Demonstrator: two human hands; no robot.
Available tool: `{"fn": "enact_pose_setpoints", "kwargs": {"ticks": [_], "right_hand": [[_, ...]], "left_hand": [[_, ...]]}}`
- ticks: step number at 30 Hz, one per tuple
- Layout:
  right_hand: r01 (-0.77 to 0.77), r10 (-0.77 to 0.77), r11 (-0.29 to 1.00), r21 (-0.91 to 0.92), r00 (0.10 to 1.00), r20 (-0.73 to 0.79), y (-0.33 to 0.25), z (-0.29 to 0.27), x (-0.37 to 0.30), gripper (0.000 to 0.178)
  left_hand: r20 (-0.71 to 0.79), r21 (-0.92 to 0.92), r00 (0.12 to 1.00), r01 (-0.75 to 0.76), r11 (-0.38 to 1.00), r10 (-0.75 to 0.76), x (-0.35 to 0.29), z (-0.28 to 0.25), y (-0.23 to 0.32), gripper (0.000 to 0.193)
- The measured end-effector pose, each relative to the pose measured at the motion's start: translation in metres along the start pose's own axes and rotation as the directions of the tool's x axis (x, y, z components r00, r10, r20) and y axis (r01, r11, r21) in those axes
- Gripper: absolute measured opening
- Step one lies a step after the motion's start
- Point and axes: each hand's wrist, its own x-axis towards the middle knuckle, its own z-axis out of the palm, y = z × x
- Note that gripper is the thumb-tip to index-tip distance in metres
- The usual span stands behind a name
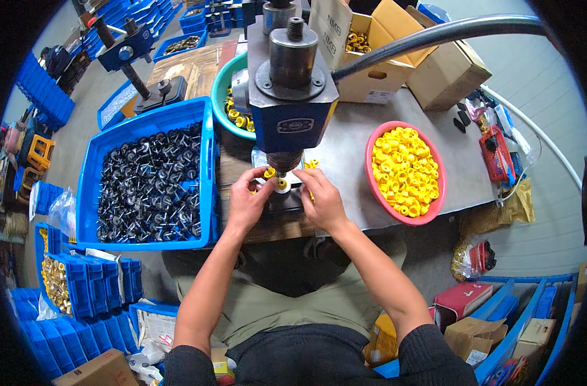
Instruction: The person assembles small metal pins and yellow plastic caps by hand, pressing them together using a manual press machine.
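Observation:
Both hands are at the base of a blue and grey bench press [293,96], on either side of its lower tip. My left hand [247,201] is closed, its fingertips around a small yellow plastic cap [270,172]. Another yellow piece [282,184] sits on a pale round seat directly under the press tip, between the hands. My right hand [324,201] has its fingers curled in beside that seat, with a bit of yellow plastic cap [311,195] showing between them. The fingertips partly hide the seat.
Left of the press stands a blue crate [82,193] of black parts with metal stems. A pink bowl [371,177] of yellow caps is on the right. Behind are a green bowl [217,83] and cardboard boxes [377,83]. A thick dark hose [435,40] arches rightward from the press.

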Motion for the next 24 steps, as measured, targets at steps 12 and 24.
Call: {"fn": "enact_pose_setpoints", "kwargs": {"ticks": [12,24], "right_hand": [[-0.193,0.195,0.981,0.029,0.979,-0.066,0.007,-0.058,-0.017,0.021],[0.306,0.245,0.711,0.633,0.736,-0.631,-0.159,-0.195,0.167,0.055]], "left_hand": [[0.101,0.302,0.931,-0.365,0.881,0.351,0.0,0.002,0.009,0.033],[0.055,0.371,0.919,-0.382,0.846,0.391,-0.006,0.006,0.002,0.038]]}}
